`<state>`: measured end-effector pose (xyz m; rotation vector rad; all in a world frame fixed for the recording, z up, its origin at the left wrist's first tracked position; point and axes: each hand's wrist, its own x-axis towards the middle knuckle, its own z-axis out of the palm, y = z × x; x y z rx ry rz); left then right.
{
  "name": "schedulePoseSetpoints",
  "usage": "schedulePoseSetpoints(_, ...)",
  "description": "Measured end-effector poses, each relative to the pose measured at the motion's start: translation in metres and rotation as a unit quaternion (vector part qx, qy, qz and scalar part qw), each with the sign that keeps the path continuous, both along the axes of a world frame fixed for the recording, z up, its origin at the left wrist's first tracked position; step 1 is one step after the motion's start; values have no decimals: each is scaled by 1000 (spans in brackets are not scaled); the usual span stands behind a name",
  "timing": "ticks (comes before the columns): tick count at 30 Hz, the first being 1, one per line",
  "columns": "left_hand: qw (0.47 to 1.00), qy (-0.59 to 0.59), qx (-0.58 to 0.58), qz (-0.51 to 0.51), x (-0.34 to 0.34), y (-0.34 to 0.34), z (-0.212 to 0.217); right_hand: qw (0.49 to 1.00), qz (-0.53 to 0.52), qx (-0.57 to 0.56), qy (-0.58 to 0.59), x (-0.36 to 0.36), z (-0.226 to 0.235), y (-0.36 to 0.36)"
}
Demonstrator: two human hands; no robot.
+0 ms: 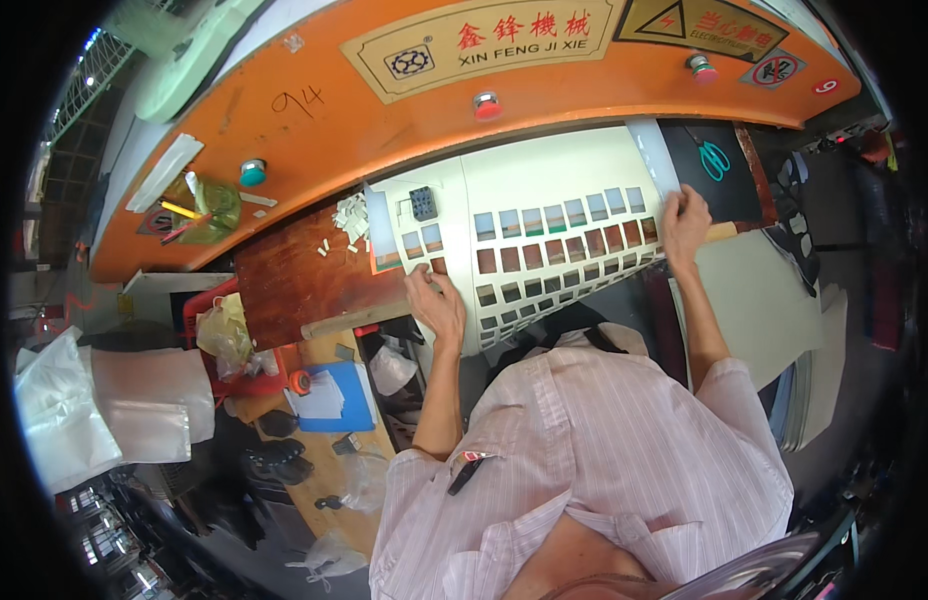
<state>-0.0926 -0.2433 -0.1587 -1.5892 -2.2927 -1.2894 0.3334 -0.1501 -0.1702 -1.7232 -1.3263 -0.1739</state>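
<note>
Pressing hands (left (436,300), right (684,218)) on die-cut sheet (554,190) edges

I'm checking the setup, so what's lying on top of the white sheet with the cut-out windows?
On the white sheet lie a small dark block near its far left corner and both hands: left hand on the near edge, right hand at the right edge. Whatever is under the palms is hidden.

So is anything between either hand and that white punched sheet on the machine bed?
Nothing visible. The left hand rests directly on the punched sheet at its near left edge, and the right hand presses its right edge.
</note>
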Motion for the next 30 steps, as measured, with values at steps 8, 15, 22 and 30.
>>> schedulePoseSetpoints(8,999,26,-31,4,5,-3,8,831,547,-90,42,-281,73,82)
schedulePoseSetpoints(15,995,26,-95,-13,7,-13,-2,759,630,-161,37,-322,59,98)
schedulePoseSetpoints(22,993,29,-113,-33,-2,-20,-15,644,482,-354,477,-283,71,155)
schedulePoseSetpoints(30,991,17,-119,-50,2,-17,-8,767,612,-182,67,-226,56,116)
